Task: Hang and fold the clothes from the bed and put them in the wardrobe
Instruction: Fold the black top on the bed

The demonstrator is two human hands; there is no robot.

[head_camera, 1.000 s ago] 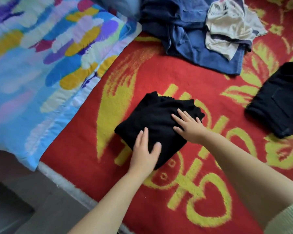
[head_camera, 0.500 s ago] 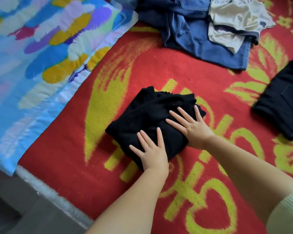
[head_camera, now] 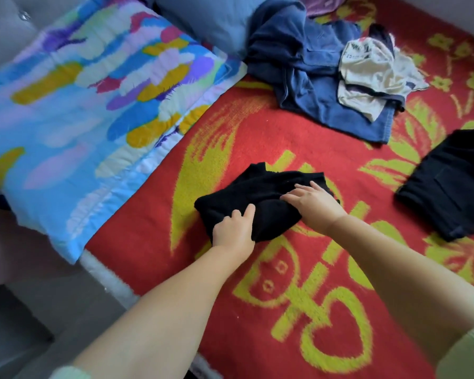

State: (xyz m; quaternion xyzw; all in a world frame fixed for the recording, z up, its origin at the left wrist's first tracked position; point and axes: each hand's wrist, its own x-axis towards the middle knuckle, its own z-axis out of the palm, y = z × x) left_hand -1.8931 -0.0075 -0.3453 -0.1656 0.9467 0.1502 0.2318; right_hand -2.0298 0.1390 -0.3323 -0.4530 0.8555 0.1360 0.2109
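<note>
Fingers of both the left hand (head_camera: 234, 231) and right hand (head_camera: 316, 205) curled, gripping a soft black folded garment (head_camera: 260, 192) on the fuzzy red blanket (head_camera: 257, 138).

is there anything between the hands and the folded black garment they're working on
Nothing visible. The left hand grips the near edge of the black garment and the right hand lies on top of it, both in direct contact. The blue clothes pile and the dark folded item lie apart from it.
</note>
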